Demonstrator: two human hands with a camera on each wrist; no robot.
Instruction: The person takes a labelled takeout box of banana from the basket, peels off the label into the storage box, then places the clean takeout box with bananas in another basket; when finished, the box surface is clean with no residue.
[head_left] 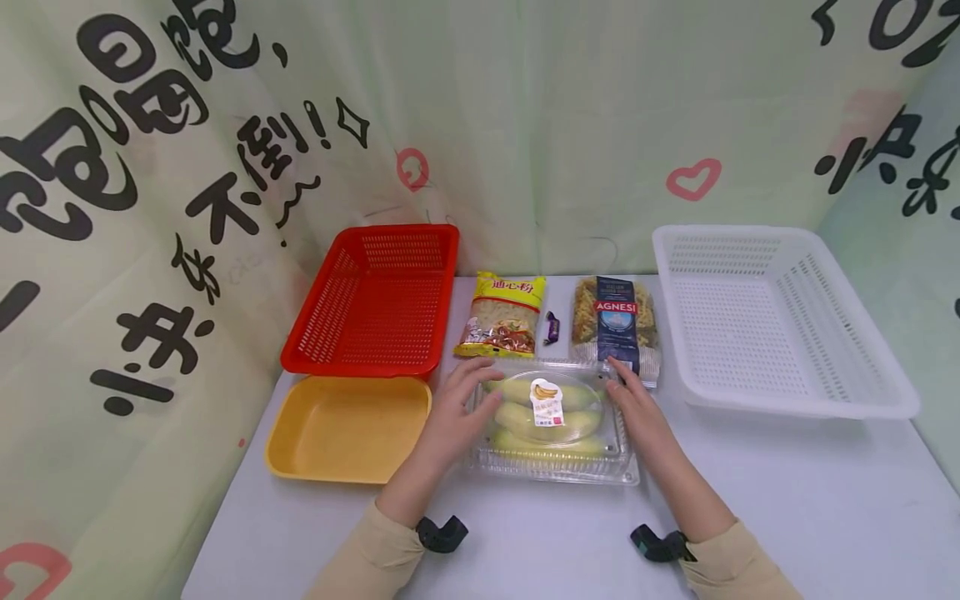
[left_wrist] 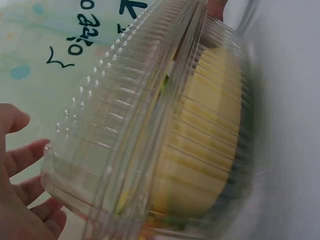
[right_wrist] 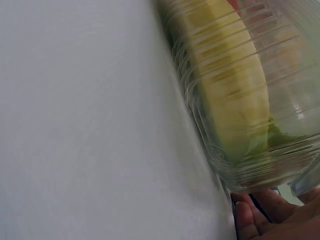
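A clear plastic box with a ribbed base and lid lies on the table between my hands. Yellow, elongated banana-like fruits fill it, and its white label pictures bananas. My left hand is at the box's left side, thumb over the lid and fingers spread near the back left corner. In the left wrist view, its fingertips are right at the box's edge. My right hand touches the right side with extended fingers. Some right fingers show close against the box's end, near the tabletop.
A red basket stands back left, with a yellow tray before it. Behind the box lie a yellow macaroni bag, a purple-wrapped candy and an Agnesi pasta bag. A white basket is at right.
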